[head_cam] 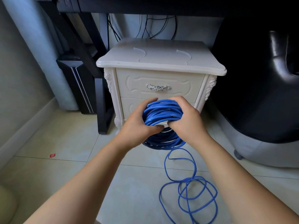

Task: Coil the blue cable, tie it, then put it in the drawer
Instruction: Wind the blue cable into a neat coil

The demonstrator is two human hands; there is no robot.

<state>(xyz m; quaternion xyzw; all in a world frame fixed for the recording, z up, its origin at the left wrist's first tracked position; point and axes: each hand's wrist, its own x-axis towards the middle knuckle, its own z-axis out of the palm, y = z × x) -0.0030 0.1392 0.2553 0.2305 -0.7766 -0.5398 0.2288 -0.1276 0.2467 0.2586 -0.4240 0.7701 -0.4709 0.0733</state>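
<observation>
Floor: pale tiles (pixel 64 143) under a dark desk. A white bedside cabinet (pixel 161 60) stands on them facing the person, with a black chair (pixel 267 78) to its right.
Blue cable (pixel 161 110): most of it is wound into a thick coil, held in the air in front of the cabinet. A tail drops from the bottom of the coil to loose loops (pixel 189 191) lying tangled on the floor by the right forearm.
Left hand (pixel 137 126): it grips the left side of the coil, fingers (pixel 151 101) curled over the top and the thumb tucked underneath.
Right hand (pixel 187 120): it is clenched round the right side of the coil in the same way.
Drawers: the top drawer (pixel 160 76) is closed, with a silver handle (pixel 158 87). The lower drawer (pixel 129 105) is partly hidden behind the hands.
Step in hand: this is probably coiling, well advanced but not finished, since several loops are yet to be gathered. Tying and stowing are not yet begun.
Doing it well: let one hand alone clamp the bundle so the turns cannot spring apart. Use the other hand to draw up the tail one loop at a time, matching each new turn to the size of the coil.
Watch for: the floor loops cross one another, so a hard pull may tighten them into a knot. Lift and shake them free first.
Leave: a short free end for the tie.
</observation>
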